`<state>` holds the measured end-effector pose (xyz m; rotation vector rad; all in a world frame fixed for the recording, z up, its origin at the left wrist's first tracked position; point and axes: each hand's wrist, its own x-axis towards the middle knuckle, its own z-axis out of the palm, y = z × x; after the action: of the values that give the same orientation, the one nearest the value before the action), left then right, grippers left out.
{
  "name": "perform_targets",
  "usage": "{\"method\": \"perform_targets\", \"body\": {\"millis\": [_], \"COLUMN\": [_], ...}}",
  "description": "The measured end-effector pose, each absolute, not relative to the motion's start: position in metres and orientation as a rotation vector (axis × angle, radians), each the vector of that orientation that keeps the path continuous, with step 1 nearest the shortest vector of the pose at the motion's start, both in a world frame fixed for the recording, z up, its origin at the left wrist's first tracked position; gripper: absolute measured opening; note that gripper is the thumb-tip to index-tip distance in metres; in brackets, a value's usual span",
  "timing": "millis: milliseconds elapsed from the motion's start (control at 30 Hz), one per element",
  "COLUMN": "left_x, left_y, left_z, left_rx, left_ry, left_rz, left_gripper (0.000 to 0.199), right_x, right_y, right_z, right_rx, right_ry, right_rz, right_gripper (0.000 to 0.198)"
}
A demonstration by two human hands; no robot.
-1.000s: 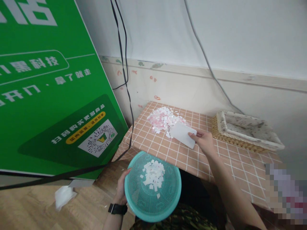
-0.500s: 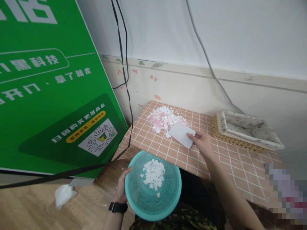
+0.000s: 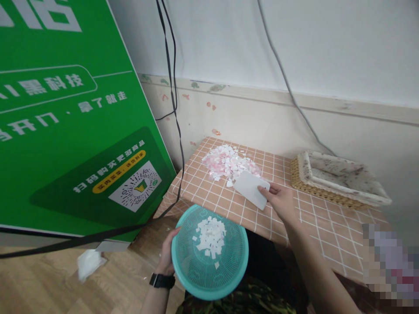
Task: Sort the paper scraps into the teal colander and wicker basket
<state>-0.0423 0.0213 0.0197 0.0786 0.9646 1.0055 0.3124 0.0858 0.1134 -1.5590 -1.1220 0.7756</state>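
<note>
Holding a scraper at a heap of paper pieces

Gripping the white scraper by its near end, the right hand rested on the checked table. The scraper's far edge touched the pile of pink and white paper pieces, which lay behind it on the table. The left hand was clasped on the rim of the teal basket, just below the table's front edge, with white pieces inside. A wicker tray stood at the right of the pile.
</note>
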Motion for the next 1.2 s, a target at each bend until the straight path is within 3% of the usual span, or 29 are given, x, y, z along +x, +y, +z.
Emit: {"method": "perform_targets", "body": {"millis": [267,767,1067,1200], "left_x": [-0.042,-0.038,-0.042,-0.042], "left_y": [0.021,0.021,0.021,0.022], "left_z": [0.02,0.027,0.022,0.021], "left_rx": [0.107,0.069,0.079,0.085], "left_ry": [0.974,0.99,0.941,0.979], "left_rz": [1.032,1.022,0.993,1.008], "left_gripper": [0.015,0.014,0.015,0.015], "right_x": [0.305,0.277,0.284,0.274], "right_y": [0.102,0.087,0.038,0.016], "right_z": [0.112,0.114,0.106,0.093], "right_rx": [-1.504,-1.526,-1.696,-1.555], "right_ry": [-1.051,-1.374,-1.708,-1.754], "right_rz": [0.842,0.721,-0.018,-0.154], "right_gripper": [0.046,0.034,0.024,0.026]}}
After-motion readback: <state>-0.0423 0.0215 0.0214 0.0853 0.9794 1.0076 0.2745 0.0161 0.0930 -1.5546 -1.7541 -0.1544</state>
